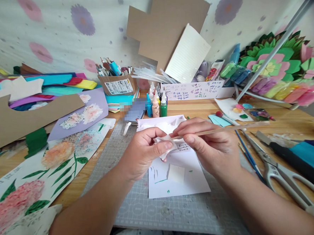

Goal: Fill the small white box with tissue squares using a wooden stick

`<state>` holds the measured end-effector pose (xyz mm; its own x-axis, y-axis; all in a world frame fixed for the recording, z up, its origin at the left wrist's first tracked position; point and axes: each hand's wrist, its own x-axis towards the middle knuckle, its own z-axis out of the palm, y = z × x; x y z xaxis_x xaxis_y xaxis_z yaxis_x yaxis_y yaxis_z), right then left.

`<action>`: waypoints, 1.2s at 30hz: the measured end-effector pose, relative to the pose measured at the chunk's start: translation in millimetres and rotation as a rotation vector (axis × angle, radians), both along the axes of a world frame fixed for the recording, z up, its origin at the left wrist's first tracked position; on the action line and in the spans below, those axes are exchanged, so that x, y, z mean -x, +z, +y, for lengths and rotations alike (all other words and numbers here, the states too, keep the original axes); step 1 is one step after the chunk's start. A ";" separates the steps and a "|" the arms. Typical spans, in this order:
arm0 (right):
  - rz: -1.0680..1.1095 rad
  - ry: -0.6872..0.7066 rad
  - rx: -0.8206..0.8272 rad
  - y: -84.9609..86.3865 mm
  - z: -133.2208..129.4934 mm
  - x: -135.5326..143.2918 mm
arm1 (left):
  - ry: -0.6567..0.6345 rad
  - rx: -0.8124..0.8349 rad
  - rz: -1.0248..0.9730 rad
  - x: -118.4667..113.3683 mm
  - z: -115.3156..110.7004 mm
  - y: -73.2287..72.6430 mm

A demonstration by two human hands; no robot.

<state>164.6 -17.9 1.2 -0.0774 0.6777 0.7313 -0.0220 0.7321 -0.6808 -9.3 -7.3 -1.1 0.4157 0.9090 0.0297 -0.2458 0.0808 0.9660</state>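
Pinched between the thumb and fingers of my left hand (150, 146) is a small piece of white tissue paper (164, 147), partly folded. My right hand (210, 142) grips a thin pale stick (227, 128), whose long end points off to the right. The stick's other end meets the tissue paper, though the fingers hide the exact contact. Beneath both hands lies a white sheet of paper (161, 188) with green marks and a small cream square (176, 173) on it. Just behind the hands, a white paper box (159, 122) contains more white tissue.
A grey cutting mat (130, 204) lies under the work. Scissors (280, 175), a knife (264, 137) and paintbrushes (251, 157) lie to the right. Paint bottles (155, 107) and a phone (134, 110) stand or lie behind. Flower artwork (61, 166) covers the left.
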 end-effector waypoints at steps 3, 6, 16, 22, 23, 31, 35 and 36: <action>0.034 0.008 0.017 -2.5 1.0 1.1 | 0.105 -0.181 0.100 2.4 -0.8 -5.8; 0.117 0.034 0.067 -6.8 2.6 3.2 | 0.197 -0.479 0.185 5.3 -2.7 -11.1; 0.265 0.113 0.253 -15.6 7.8 6.3 | 0.181 -0.615 0.264 5.3 0.9 -5.8; 0.311 0.057 0.324 -16.1 10.9 5.3 | 0.177 -0.390 0.143 1.3 2.9 -4.9; 0.320 0.038 0.323 -16.8 12.1 5.6 | 0.184 -0.361 0.137 1.0 3.6 -4.5; 0.354 -0.137 0.412 -24.9 23.7 3.2 | 0.212 -0.183 0.127 0.7 10.1 -2.5; 0.289 -0.260 0.417 -29.4 29.0 -1.9 | 0.195 -0.150 0.111 3.2 12.0 -2.9; 0.256 -0.303 0.416 -30.5 30.9 -3.9 | 0.201 -0.145 0.111 3.8 12.3 -2.5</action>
